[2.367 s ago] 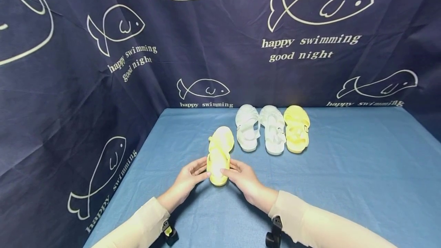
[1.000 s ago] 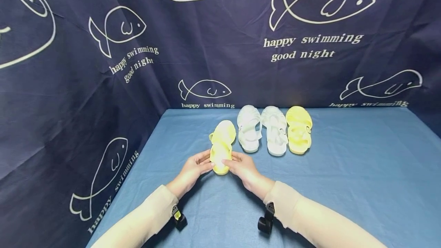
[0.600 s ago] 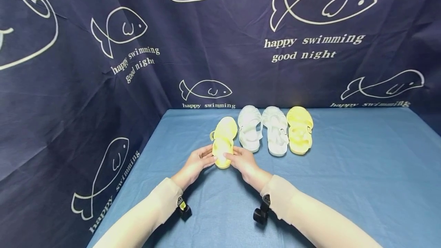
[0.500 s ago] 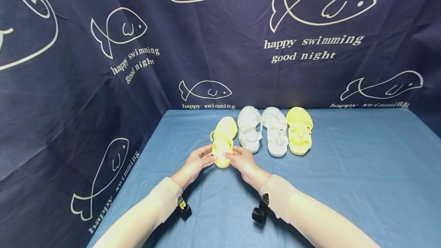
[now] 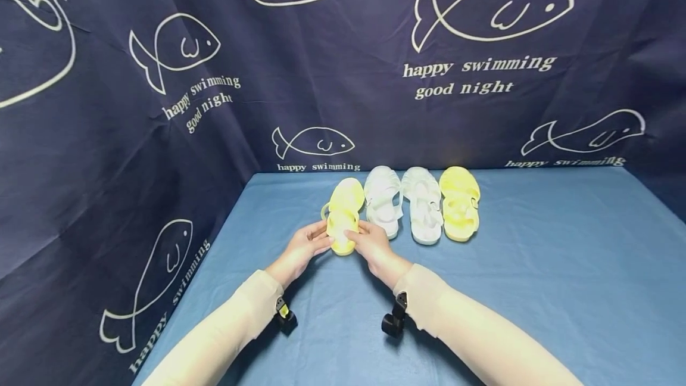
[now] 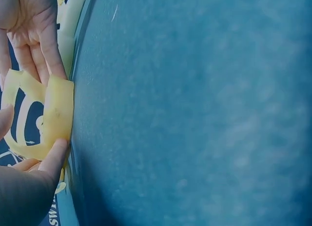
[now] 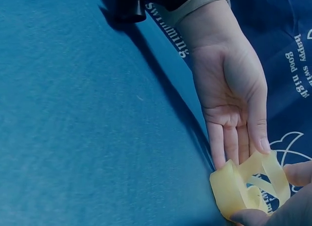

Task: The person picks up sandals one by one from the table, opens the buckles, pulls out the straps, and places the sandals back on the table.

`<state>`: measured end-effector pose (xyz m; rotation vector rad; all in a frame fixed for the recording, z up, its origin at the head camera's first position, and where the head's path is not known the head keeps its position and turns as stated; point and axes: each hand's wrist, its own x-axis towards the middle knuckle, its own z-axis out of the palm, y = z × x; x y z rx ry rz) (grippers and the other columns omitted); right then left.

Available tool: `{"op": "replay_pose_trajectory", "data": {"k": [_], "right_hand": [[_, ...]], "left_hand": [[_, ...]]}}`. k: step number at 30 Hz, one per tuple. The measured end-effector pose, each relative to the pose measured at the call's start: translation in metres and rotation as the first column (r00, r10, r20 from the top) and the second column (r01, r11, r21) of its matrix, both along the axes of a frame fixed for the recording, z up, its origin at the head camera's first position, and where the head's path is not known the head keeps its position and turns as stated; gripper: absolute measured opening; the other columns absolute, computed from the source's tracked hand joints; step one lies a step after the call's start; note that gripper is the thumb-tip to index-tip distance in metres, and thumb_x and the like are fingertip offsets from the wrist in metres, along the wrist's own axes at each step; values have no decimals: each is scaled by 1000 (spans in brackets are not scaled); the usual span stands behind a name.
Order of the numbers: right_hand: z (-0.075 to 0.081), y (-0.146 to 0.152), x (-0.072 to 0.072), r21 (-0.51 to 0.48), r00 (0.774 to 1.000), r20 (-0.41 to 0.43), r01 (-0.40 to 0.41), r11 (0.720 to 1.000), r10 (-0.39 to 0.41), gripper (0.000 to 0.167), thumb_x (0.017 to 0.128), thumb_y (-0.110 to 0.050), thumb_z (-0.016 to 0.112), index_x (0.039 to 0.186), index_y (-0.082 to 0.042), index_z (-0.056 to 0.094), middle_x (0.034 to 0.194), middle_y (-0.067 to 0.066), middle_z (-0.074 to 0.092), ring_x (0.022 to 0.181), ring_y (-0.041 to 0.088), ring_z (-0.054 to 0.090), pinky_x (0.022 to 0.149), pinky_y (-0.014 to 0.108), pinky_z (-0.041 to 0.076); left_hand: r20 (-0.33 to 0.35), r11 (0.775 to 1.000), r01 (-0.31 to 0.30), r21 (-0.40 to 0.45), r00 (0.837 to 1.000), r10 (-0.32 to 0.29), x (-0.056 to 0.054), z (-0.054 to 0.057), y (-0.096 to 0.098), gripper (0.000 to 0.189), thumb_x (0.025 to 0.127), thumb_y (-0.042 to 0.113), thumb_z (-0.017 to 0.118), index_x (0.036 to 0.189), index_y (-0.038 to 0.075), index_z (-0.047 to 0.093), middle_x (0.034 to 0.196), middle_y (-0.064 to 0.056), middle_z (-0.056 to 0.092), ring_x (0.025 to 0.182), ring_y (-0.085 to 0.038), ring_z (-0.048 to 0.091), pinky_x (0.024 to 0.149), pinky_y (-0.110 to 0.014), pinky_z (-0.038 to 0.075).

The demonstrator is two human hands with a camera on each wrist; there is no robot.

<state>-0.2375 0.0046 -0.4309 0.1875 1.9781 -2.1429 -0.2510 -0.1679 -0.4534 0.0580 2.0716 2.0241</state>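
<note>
A yellow sandal (image 5: 345, 201) lies toe-away on the blue cloth, at the left end of a row of sandals. My left hand (image 5: 304, 249) holds its heel end from the left, thumb and fingers at the side. From the right, my right hand (image 5: 375, 248) pinches the heel, its thumb over the insole. In the left wrist view the heel of the yellow sandal (image 6: 59, 109) sits between both hands' fingertips, close to the cloth. The right wrist view shows the same sandal's heel (image 7: 229, 192) with fingers on either side.
Right beside the held sandal stand two pale mint sandals, one (image 5: 383, 195) nearer and one (image 5: 425, 213) further right. Another yellow sandal (image 5: 460, 202) ends the row. A dark blue curtain (image 5: 332, 64) with fish drawings rises behind the blue cloth-covered table (image 5: 536, 267).
Both hands have pushed the yellow sandal away from me toward the curtain, up level with the other sandals. Its grip looks the same; the other sandals have stayed in place.
</note>
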Motion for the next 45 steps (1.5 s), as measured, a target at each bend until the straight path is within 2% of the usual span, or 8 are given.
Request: {"op": "replay_pose_trajectory", "data": {"k": [13, 16, 22, 27, 35, 45], "right_hand": [[4, -11, -11, 68, 997, -27, 78, 995, -76, 55, 93, -7, 61, 139, 14, 40, 141, 30, 46, 133, 36, 46, 110, 42, 41], [5, -12, -14, 85, 996, -19, 89, 992, -88, 55, 93, -7, 61, 140, 13, 40, 142, 29, 45, 134, 36, 44, 112, 43, 39], [10, -17, -18, 72, 996, 7, 93, 993, -94, 54, 94, -8, 59, 141, 11, 39, 144, 28, 43, 135, 36, 43, 112, 43, 38], [13, -21, -18, 75, 996, 18, 91, 993, -93, 54, 95, -8, 58, 142, 11, 38, 145, 28, 42, 135, 36, 42, 112, 43, 38], [10, -21, -22, 54, 994, 20, 103, 993, -104, 54, 96, -7, 57, 143, 10, 37, 147, 27, 40, 137, 35, 41, 113, 42, 37], [9, -23, -31, 80, 991, 15, 134, 988, -136, 53, 96, -8, 55, 144, 7, 37, 148, 25, 39, 137, 35, 39, 114, 42, 35]], "left_hand": [[17, 999, -39, -2, 999, 39, -13, 3, 0, 60, 92, 0, 61, 146, -6, 34, 150, -24, 38, 139, -34, 39, 108, -41, 42], [22, 999, -42, -1, 999, 42, -18, 2, 0, 60, 92, -1, 60, 146, -7, 34, 149, -25, 39, 138, -35, 40, 107, -41, 43], [53, 995, -91, 40, 995, 89, -26, -3, -3, 61, 92, -2, 60, 146, -8, 33, 148, -27, 38, 137, -36, 40, 107, -40, 44], [75, 991, -116, 63, 991, 112, -25, -3, -2, 62, 92, -3, 60, 147, -6, 32, 150, -26, 37, 138, -35, 39, 108, -42, 42], [59, 992, -115, 43, 992, 112, -25, 1, 3, 60, 91, -4, 60, 146, -7, 34, 148, -27, 39, 137, -35, 41, 109, -43, 41], [49, 991, -130, 15, 990, 129, -35, 1, 6, 60, 92, 0, 61, 146, -6, 34, 147, -25, 41, 136, -34, 42, 110, -44, 41]]}}
